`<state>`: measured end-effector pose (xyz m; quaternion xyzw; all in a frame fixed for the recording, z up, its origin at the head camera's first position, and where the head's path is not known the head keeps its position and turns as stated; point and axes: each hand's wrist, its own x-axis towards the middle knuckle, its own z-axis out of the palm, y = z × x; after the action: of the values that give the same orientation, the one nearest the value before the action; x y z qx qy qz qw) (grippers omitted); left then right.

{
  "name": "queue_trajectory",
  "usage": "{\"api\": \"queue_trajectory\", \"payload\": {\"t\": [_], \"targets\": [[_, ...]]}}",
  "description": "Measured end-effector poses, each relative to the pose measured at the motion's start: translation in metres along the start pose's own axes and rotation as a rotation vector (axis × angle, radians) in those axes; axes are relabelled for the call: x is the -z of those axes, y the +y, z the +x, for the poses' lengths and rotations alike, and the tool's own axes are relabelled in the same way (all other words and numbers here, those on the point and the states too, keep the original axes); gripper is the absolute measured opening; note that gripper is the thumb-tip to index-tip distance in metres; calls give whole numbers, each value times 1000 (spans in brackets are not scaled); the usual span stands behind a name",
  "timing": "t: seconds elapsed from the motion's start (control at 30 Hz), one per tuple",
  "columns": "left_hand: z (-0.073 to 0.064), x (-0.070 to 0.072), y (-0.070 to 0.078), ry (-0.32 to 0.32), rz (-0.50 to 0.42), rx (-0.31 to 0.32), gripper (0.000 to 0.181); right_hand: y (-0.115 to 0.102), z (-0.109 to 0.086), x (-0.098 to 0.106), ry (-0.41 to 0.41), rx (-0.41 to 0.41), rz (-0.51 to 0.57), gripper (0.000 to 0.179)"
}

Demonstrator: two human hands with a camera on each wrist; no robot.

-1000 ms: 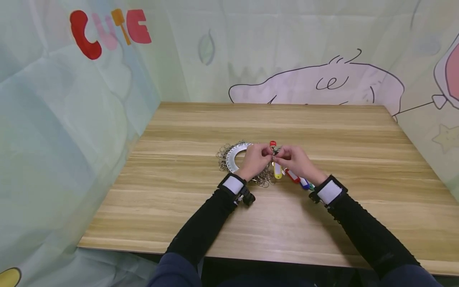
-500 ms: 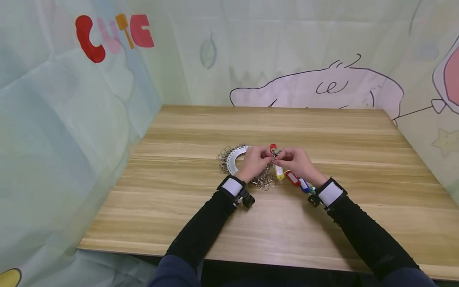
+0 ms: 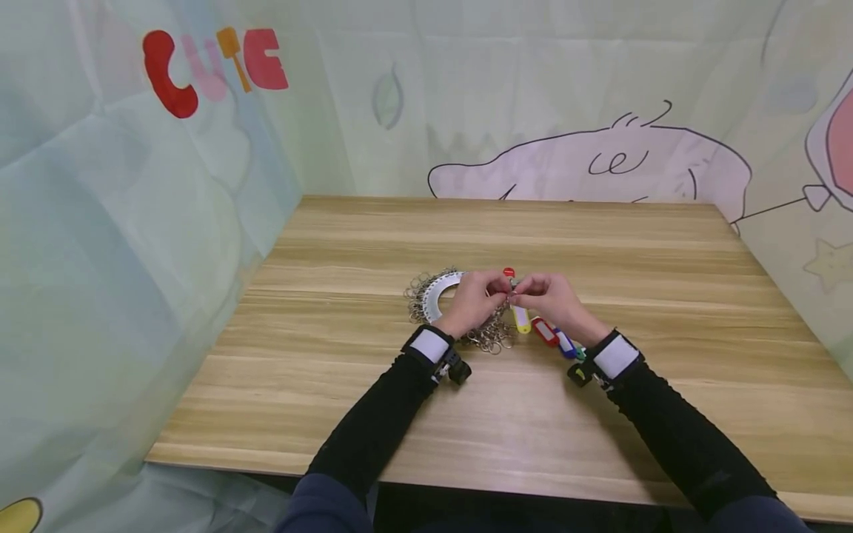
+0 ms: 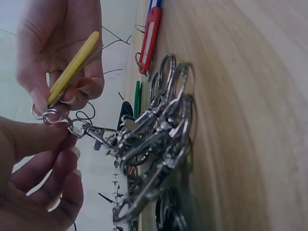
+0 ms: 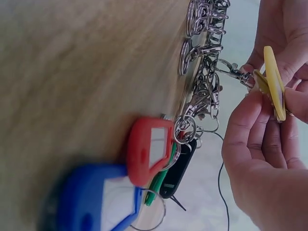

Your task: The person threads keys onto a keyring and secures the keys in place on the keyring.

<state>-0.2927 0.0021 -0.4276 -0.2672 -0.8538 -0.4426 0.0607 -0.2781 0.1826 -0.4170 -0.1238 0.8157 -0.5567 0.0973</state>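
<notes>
In the head view my left hand (image 3: 474, 302) and right hand (image 3: 554, 302) meet at the fingertips over the table. The left thumb and fingers pinch a small split ring (image 4: 54, 115) joined to a metal snap hook (image 4: 98, 132). Between the right fingers is a yellow key tag (image 4: 74, 67), with a flat brass-coloured piece (image 5: 261, 83) against it, perhaps a key. The tag's ring end lies at the left fingertips; whether the rings are linked is unclear. Beside and under the left hand is a white ring-shaped holder (image 3: 432, 297) fringed with metal hooks and rings (image 3: 489, 339).
A red key tag (image 3: 545, 331), a blue one (image 3: 566, 344) and a green one (image 3: 581, 354) lie in a row by the right wrist. Another red tag (image 3: 509, 272) shows behind the hands. A black tag (image 5: 179, 168) lies beyond, on the wooden table (image 3: 373, 400).
Both hands stay pinched together in nearly the same place. The yellow tag's lower end has swung slightly right. The head view has tilted a little.
</notes>
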Motion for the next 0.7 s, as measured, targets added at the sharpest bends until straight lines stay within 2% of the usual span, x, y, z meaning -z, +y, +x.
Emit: {"api": "queue_trajectory", "payload": {"t": [0.07, 0.33, 0.53, 0.7], "targets": [[0, 0, 0, 2, -19, 1, 10, 0, 0, 0, -5, -5, 7, 18], [0, 2, 3, -9, -79, 68, 9, 0, 1, 0, -14, 21, 22, 22], [-1, 4, 5, -36, -57, 51, 10, 0, 2, 0, 4, -10, 10, 23], [-2, 3, 6, -9, -74, 51, 8, -1, 0, 0, 5, -7, 19, 20]]}}
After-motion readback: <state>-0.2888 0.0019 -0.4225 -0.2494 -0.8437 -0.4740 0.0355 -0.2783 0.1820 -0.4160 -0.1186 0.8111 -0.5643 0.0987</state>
